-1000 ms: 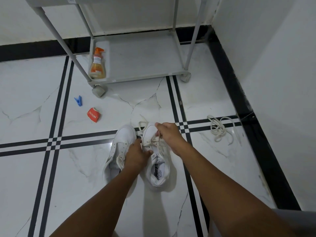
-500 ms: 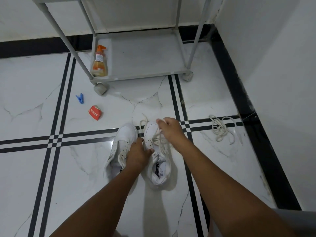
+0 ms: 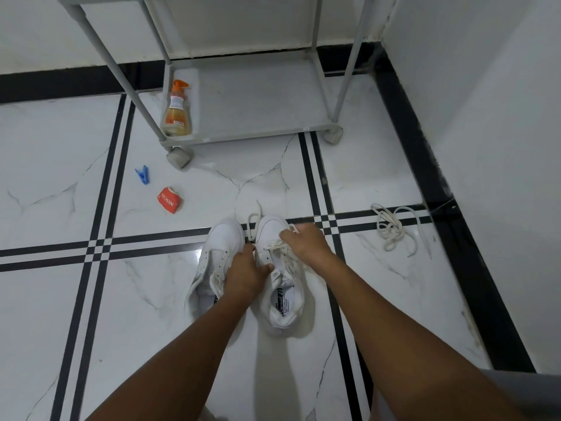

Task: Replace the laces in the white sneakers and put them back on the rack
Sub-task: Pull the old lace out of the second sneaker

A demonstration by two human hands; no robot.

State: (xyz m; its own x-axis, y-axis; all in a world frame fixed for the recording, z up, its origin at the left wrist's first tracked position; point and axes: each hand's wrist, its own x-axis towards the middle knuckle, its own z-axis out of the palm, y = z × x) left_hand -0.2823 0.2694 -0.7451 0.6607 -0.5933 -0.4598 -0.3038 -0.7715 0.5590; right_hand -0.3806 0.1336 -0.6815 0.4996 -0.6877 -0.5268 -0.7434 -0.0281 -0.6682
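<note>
Your right hand [image 3: 305, 243] is curled over the forepart of the right sneaker [image 3: 280, 275], pinching the lace [image 3: 280, 249] near the lowest eyelets; your left hand [image 3: 244, 275] rests between the two shoes, thumb pressed on that sneaker's eyelet row to steady it, fingers bent against its side, gripping nothing I can confirm. Judged step: the lace is being worked through the eyelets of this shoe; whether it is going in or coming out cannot be told. The next move calls for a steady hold and an even draw, row by row. Both sneakers stand on the tiled floor [image 3: 151, 299], the left sneaker [image 3: 212, 256] just beside and mostly unlaced. Loose laces [image 3: 391, 227] lie well apart to the right. Beyond stands the rack [image 3: 258, 95], its bottom shelf bearing an orange bottle [image 3: 177, 112].
</note>
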